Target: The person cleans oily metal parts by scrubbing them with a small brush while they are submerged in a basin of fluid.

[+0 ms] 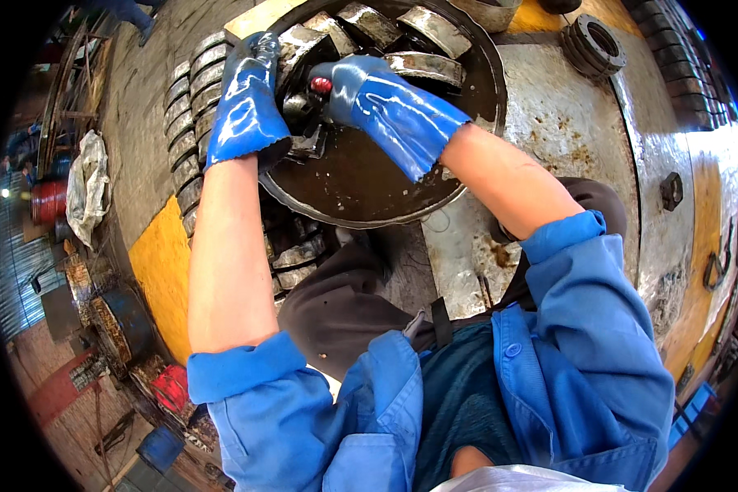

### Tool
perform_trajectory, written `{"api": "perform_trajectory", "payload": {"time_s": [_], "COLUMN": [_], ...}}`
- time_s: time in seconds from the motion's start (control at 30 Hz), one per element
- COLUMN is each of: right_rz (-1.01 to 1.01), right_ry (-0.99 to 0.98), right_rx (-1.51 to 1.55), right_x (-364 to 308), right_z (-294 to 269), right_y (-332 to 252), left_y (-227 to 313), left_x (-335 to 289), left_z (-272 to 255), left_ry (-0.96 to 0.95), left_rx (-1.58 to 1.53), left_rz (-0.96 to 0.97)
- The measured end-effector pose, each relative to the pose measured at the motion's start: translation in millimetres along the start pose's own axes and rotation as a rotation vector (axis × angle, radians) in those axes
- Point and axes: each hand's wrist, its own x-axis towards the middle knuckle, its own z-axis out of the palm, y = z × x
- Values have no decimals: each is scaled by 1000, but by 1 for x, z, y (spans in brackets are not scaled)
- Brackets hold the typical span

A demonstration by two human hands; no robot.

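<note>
My left hand (pixel 256 67), in a wet blue rubber glove, is at the left rim of a round metal pan (pixel 490 78). It grips the edge of a dark curved metal shell (pixel 302 47); its fingertips are partly hidden. To its right, my right hand (pixel 354 82), gloved in the same blue, is closed round a tool with a red-ended handle (pixel 321 84). The tool's working end cannot be made out against the shell. Dark liquid (pixel 369 176) covers the pan's bottom. Several more curved metal shells (pixel 436 31) lie wet at its far side.
Stacked curved shells (pixel 190 115) form rows left of the pan, with more shells (pixel 297 254) below it, near my knee. Ribbed metal rings (pixel 592 45) and a large hex nut (pixel 671 191) sit on the right-hand metal plate (pixel 549 115). A whitish sack (pixel 88 189) lies far left.
</note>
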Motion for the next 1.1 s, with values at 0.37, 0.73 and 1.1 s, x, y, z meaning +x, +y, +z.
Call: {"api": "perform_trajectory", "payload": {"time_s": [0.37,0.73,1.1], "right_rz": [88,303,280], "right_ry": [94,62,586], "right_rx": [-107,431,1169], "right_x": [13,13,0], "right_z": [-12,33,67], "right_y": [3,32,52], "left_y": [-3,7,16], "left_x": [0,6,14], "left_z": [1,2,1], "left_ry": [82,112,-20], "left_rx": [-74,-190,-462], "left_rz": [-24,-78,-350]}}
